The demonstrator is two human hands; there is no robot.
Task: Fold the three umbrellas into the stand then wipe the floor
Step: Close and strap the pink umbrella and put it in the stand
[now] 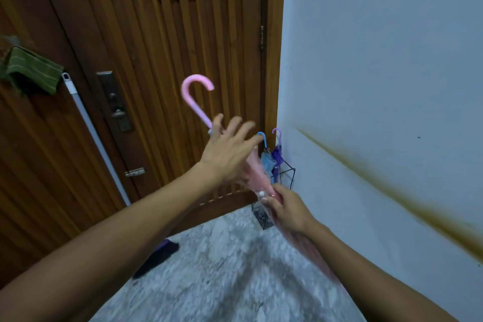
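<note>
A folded pink umbrella (196, 98) slants across the middle, hooked handle up near the door, canopy running down to the lower right. My right hand (286, 208) grips its bunched canopy near a white strap button. My left hand (227, 148), blurred, is against the shaft just below the handle with fingers spread; its grip is unclear. Behind them a black wire stand (288, 174) sits in the corner between door and wall. It holds a blue umbrella (265, 155) and a purple umbrella (277, 151), both folded, handles up.
A mop with a white pole (91, 128) leans on the brown wooden door, its dark head (159, 256) on the speckled grey floor (222, 269). A green cloth (31, 70) hangs at the left. A white wall with a brown streak (392, 191) stands on the right.
</note>
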